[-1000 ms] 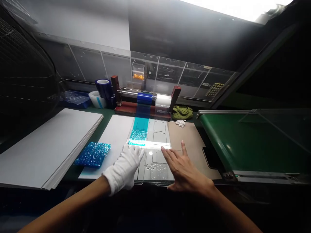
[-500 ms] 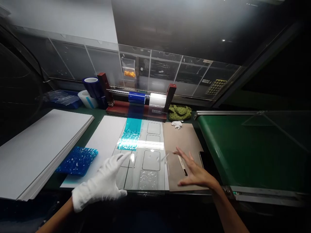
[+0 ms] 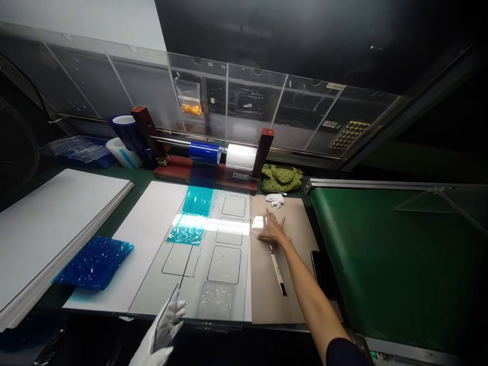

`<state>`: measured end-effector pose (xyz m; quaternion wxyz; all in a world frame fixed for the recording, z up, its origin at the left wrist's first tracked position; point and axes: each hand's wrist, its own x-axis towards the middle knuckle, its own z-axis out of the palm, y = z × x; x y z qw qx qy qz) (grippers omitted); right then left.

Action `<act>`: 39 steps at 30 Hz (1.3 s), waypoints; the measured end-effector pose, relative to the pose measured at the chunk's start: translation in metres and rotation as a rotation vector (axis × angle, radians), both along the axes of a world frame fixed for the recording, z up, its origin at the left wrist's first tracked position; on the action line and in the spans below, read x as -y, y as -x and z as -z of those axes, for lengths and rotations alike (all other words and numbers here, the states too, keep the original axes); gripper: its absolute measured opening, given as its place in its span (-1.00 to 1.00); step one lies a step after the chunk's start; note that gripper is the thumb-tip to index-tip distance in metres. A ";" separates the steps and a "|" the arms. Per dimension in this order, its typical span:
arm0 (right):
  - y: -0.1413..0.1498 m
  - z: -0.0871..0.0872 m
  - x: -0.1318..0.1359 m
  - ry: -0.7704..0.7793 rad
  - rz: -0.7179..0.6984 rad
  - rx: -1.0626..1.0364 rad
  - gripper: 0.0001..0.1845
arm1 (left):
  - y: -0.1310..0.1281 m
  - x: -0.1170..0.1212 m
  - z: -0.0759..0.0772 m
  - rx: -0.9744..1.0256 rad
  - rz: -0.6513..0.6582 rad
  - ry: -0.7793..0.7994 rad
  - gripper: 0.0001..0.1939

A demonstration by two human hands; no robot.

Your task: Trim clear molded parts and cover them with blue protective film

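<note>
My left hand (image 3: 162, 330), in a white glove, is low in front of the glass sheet. Its fingers and thumb are around a thin dark-edged panel (image 3: 168, 310), seen almost edge-on. My bare right hand (image 3: 275, 229) reaches forward over the brown board (image 3: 297, 254), fingers spread. By its fingertips lies a small clear piece (image 3: 258, 225) catching the light; whether they touch it is unclear. Below that hand lies a pale pen-like tool (image 3: 277, 269). The glass sheet (image 3: 190, 292) bears black rounded-rectangle outlines, a turquoise film strip (image 3: 198, 201) and a clear bubbly square (image 3: 216, 300).
A stand (image 3: 173, 170) at the back holds a blue film roll (image 3: 205, 152) and a white roll (image 3: 241, 156). Wadded blue film (image 3: 95, 262) and a white sheet stack (image 3: 57, 218) lie left. At right are a green pouch (image 3: 281, 179), a phone-like dark slab (image 3: 321, 267) and a green belt (image 3: 400, 254).
My right hand has moved forward, away from me, over the brown board. My left hand has drawn back toward me and turned, with the thin panel now showing edge-on. The view has shifted.
</note>
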<state>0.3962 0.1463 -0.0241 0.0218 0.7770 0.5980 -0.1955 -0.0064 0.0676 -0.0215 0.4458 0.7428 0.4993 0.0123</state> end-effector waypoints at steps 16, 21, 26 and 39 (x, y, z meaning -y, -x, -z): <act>0.089 -0.013 0.132 -0.114 0.452 -0.096 -0.59 | 0.016 0.043 -0.083 0.416 -0.086 0.056 0.23; 0.175 -0.088 0.182 -0.287 0.324 -0.925 -0.55 | 0.035 0.044 -0.134 0.273 0.095 -0.105 0.19; 0.257 -0.166 0.221 -0.139 0.044 -1.178 -0.57 | 0.056 0.047 -0.152 0.282 0.332 -0.317 0.26; 0.314 -0.166 0.248 -0.249 0.135 -0.922 -0.13 | 0.079 0.065 -0.164 0.314 0.496 -0.336 0.24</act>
